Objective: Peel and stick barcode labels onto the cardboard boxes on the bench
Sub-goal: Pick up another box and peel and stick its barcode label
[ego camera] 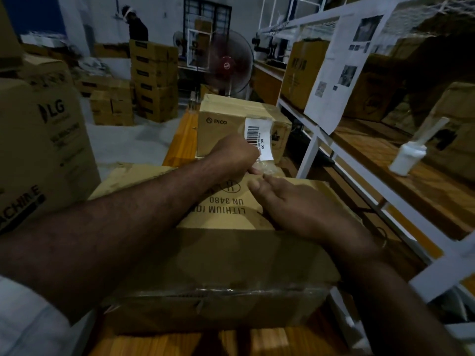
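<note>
A white barcode label stands upright above the near cardboard box, held at its lower end by my left hand. A thin clear backing strip sits between the fingertips of both hands. My right hand rests on the top of the near box, beside upside-down "LITHIUM" and "UN 3480" print, its thumb and forefinger pinched at the strip. Behind the label stands a second box marked PICO on the wooden bench.
A large LG box stands at the left. White metal shelving with boxes, pinned paper sheets and a white bottle runs along the right. A red fan, stacked cartons and a person stand at the back.
</note>
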Demonstrator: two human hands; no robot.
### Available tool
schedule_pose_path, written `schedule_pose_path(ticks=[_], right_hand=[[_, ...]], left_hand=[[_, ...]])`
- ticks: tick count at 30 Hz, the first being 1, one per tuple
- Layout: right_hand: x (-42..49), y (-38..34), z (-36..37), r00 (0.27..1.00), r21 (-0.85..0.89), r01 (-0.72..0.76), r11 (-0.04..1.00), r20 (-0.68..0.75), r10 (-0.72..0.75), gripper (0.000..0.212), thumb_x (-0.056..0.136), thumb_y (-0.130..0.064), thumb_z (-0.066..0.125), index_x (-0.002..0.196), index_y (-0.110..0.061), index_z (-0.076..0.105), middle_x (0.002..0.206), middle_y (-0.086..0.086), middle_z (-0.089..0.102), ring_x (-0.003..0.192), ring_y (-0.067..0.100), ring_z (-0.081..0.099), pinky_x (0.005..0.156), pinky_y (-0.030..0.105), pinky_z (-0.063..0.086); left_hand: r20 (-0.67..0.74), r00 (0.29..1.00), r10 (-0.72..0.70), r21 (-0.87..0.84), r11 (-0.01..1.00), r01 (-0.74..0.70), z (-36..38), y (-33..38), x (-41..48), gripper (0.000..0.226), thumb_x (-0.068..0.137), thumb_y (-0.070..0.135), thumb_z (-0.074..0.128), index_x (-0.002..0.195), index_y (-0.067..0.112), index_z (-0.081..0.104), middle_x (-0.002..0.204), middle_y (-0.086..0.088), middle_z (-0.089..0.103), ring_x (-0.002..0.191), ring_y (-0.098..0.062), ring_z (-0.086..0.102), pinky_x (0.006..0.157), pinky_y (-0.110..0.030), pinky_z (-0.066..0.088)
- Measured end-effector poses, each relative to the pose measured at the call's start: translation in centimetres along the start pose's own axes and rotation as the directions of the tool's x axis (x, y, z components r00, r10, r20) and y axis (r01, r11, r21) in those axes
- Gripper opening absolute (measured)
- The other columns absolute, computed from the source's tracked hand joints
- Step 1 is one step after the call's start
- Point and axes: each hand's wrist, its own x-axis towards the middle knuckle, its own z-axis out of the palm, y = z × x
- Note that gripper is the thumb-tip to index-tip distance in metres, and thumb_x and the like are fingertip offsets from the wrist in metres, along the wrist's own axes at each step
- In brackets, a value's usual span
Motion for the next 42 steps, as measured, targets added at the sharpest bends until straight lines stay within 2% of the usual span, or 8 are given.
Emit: schedule_pose_path(ticks=[4,12,16,24,30,33,38,42], right_hand=[[2.1,0.4,1.0,1.0,-0.121,0.024,0.992,-0.017,-0.026,0.075,0.092,-0.072,0.006,0.157,-0.035,0.014,0.165,-0.001,0.017,0.151,0.02,0.015,0.12,0.058,0.01],[-7.2,-0.8,0.3,0.995,-0.202,-0.049,0.978,0.076,0.066,0.102,0.063,-0.082,-0.012,0.154,-0.044,0.015,0.162,-0.024,0.005,0.143,-0.001,0.005,0.121,0.038,0.006],[-6.1,-0.8,-0.6,0.997,-0.146,-0.065,0.987,0.04,0.072,0.091,0.07,-0.078,-0.005,0.148,-0.044,0.03,0.158,-0.017,0.031,0.139,0.01,0.035,0.112,0.042,0.034],[1.6,-0.6,2.5,0.967,-0.186,-0.008,0.982,-0.251,-0.04,0.09,0.081,-0.084,0.004,0.101,-0.021,0.065,0.116,0.006,0.064,0.101,0.022,0.059,0.087,0.043,0.046],[-5.9,-0.1,2.3,0.999,-0.194,-0.003,0.981,-0.032,-0.004,0.106,0.06,-0.092,-0.011,0.15,-0.045,0.021,0.162,-0.022,0.014,0.148,0.014,0.022,0.109,0.042,0.037],[-4.9,0.8,1.4,0.997,-0.065,-0.054,0.996,-0.057,0.05,0.094,0.069,-0.085,-0.003,0.149,-0.046,0.027,0.16,-0.02,0.024,0.145,0.015,0.029,0.104,0.038,0.038],[1.1,0.4,2.3,0.995,-0.17,-0.019,0.985,-0.102,0.002,0.101,0.081,-0.084,0.008,0.156,-0.019,0.022,0.165,0.006,0.016,0.151,0.022,0.017,0.113,0.04,0.026],[-1.0,-0.8,2.9,0.995,-0.122,0.073,0.99,-0.065,-0.081,0.108,0.071,-0.092,0.004,0.157,-0.027,0.017,0.166,-0.004,0.008,0.152,0.017,0.011,0.116,0.042,0.022]], left_hand=[[0.021,1.0,-0.022,-0.048,0.999,0.023,-0.2,0.0,-0.4,0.025,0.092,0.024,0.063,0.114,0.011,0.062,0.089,-0.008,0.075,0.074,-0.021,0.075,0.068,-0.034,0.062],[0.021,1.0,0.003,0.039,0.999,-0.003,-0.3,0.3,-0.7,0.018,0.099,0.024,0.056,0.108,0.008,0.059,0.071,-0.006,0.074,0.053,-0.009,0.07,0.052,-0.023,0.057],[-0.021,0.997,0.072,0.124,0.99,-0.069,0.0,0.1,-0.4,0.023,0.091,0.027,0.062,0.107,0.01,0.065,0.084,-0.004,0.076,0.078,-0.022,0.075,0.074,-0.038,0.063],[-0.025,0.995,0.095,0.127,0.988,-0.091,-0.1,0.2,-0.8,0.025,0.094,0.026,0.058,0.116,0.014,0.062,0.078,-0.003,0.075,0.058,-0.008,0.071,0.049,-0.023,0.049],[-0.005,0.998,0.068,0.137,0.988,-0.066,0.2,0.1,0.0,0.024,0.091,0.023,0.065,0.112,0.011,0.063,0.082,-0.003,0.076,0.073,-0.017,0.075,0.077,-0.039,0.062],[-0.011,0.998,0.068,0.134,0.989,-0.066,0.1,0.1,-0.2,0.023,0.091,0.023,0.064,0.111,0.011,0.062,0.08,-0.003,0.076,0.071,-0.017,0.075,0.077,-0.039,0.063],[-0.022,0.998,0.066,0.151,0.987,-0.062,-0.1,0.4,-0.7,0.018,0.095,0.024,0.058,0.109,0.012,0.06,0.074,-0.005,0.075,0.067,-0.013,0.073,0.06,-0.028,0.057],[0.006,0.998,0.063,0.134,0.989,-0.064,-0.2,0.3,-0.8,0.02,0.094,0.022,0.058,0.11,0.009,0.061,0.072,-0.004,0.074,0.059,-0.012,0.073,0.056,-0.028,0.057]])
